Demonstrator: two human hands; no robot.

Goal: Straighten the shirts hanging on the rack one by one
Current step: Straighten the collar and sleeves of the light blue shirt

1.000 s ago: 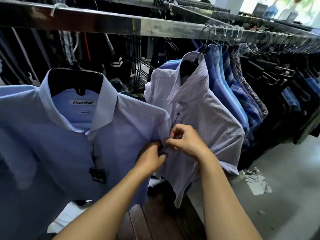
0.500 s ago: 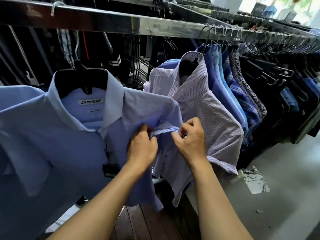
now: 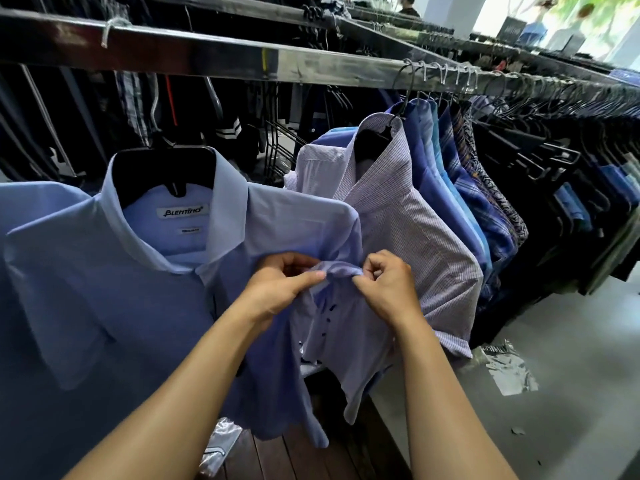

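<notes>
A light blue short-sleeved shirt [image 3: 104,289] with a Blentino label hangs on a black hanger from the metal rail [image 3: 311,65], facing me. My left hand [image 3: 280,289] and my right hand [image 3: 384,289] both pinch the rolled hem of its right sleeve [image 3: 341,270], holding it lifted at chest height. Just behind hangs a pale lilac checked shirt [image 3: 415,237], turned partly sideways, its dark-buttoned front showing below my hands.
Several blue and patterned shirts [image 3: 485,202] are packed on the rail to the right, then dark garments [image 3: 571,188]. Crumpled plastic [image 3: 509,368] lies on the grey floor. Wooden boards [image 3: 294,455] run under the rack. More racks stand behind.
The blue shirt's sleeve has come up from beside the checked shirt's front. Both hands have risen with it and now pinch its rolled hem closer together.
</notes>
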